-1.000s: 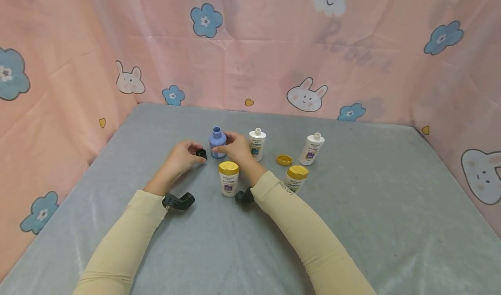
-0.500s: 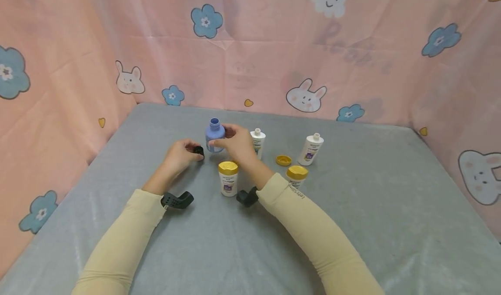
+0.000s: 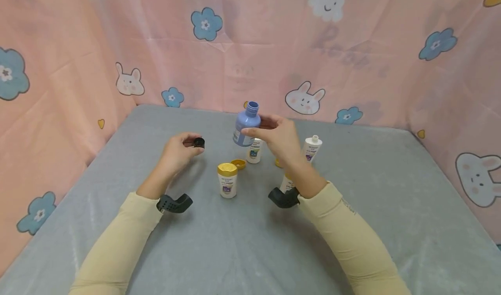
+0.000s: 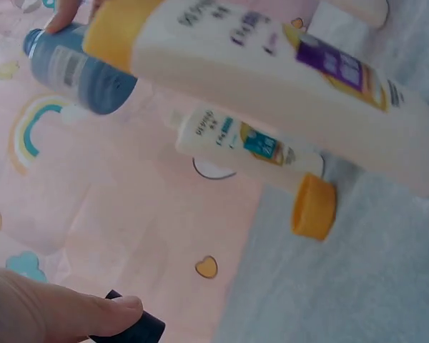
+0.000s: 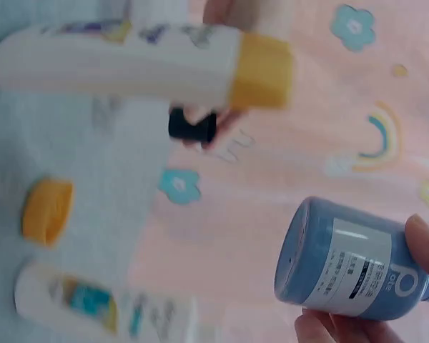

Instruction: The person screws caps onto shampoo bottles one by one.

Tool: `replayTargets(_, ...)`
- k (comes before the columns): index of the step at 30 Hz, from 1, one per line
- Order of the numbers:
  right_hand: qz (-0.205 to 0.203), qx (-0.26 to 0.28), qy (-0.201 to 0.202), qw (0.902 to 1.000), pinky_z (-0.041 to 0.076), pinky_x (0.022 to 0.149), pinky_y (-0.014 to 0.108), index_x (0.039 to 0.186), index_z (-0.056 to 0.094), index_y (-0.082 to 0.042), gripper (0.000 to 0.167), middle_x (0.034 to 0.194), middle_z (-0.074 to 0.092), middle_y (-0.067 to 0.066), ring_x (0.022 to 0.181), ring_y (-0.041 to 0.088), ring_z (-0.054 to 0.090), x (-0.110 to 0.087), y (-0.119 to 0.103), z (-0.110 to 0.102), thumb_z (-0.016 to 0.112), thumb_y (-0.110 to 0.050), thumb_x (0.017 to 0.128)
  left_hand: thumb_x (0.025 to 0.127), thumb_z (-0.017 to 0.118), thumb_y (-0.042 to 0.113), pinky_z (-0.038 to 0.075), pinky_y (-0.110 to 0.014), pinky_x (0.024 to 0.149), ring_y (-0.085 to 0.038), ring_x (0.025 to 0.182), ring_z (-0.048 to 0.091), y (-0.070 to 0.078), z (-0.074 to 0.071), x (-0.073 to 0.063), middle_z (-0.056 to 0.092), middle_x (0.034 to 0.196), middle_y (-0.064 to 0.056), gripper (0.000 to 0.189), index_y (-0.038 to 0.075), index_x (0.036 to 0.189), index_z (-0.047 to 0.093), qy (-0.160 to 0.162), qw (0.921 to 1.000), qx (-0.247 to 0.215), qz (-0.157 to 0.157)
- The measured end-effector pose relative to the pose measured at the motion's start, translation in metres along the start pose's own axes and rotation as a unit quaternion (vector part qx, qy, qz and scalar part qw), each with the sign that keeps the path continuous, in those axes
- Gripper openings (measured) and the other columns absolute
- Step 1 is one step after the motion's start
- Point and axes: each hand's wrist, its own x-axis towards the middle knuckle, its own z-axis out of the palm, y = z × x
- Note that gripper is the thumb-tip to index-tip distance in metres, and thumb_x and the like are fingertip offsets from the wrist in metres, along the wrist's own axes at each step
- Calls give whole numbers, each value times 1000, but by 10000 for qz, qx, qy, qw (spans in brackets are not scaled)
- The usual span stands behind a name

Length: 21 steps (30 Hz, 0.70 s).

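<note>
My right hand (image 3: 282,137) grips a blue bottle (image 3: 247,125) round its body, and the bottle's open, threaded neck points up. It is held above the table, overlapping a white bottle (image 3: 254,150) behind it in the head view. A label with print shows on the blue bottle (image 5: 354,264) in the right wrist view. My left hand (image 3: 177,155) pinches a small black cap (image 3: 199,143) between thumb and fingers, off to the left of the bottles. The thumb presses on the side of the black cap (image 4: 132,326) in the left wrist view.
A white bottle with a gold cap (image 3: 227,180) stands in front, with a loose gold cap (image 3: 238,164) behind it. Farther right stands an uncapped white bottle (image 3: 312,147). Another gold-capped bottle (image 3: 287,183) and a second loose gold cap (image 3: 278,163) are partly behind my right arm.
My right hand has lifted the blue bottle off the table and carried it to the right. My left hand has risen slightly with the black cap. A loose gold cap has come into view.
</note>
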Motion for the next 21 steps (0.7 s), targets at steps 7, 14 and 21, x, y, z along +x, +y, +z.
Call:
replayTargets(7, -192, 104, 99, 9997, 47, 111, 36, 138, 57, -9, 58, 137, 63, 8, 125, 19, 60, -19, 0, -44, 80, -22, 85, 93, 69, 12, 48, -45, 110, -29, 136, 51, 16, -1, -8, 57, 142, -14, 46, 11, 138, 58, -101, 9991, -262, 320)
replayTargets(14, -368, -55, 116, 9992, 43, 115, 40, 145, 50, -10, 64, 146, 55, 9, 132, 21, 56, -39, -5, -72, 77, -21, 88, 91, 74, 16, 50, -41, 107, -24, 126, 59, 46, -1, -20, 62, 134, -10, 44, 10, 132, 58, -96, 9960, -777, 430)
replayTargets(21, -244, -342, -69, 9991, 42, 115, 39, 143, 52, -11, 62, 144, 56, 7, 133, 19, 55, -54, -1, -78, 77, -24, 88, 88, 75, 8, 56, -31, 97, -20, 113, 67, 75, 15, -35, 69, 124, -10, 39, 7, 125, 63, -434, 9826, -1570, 888)
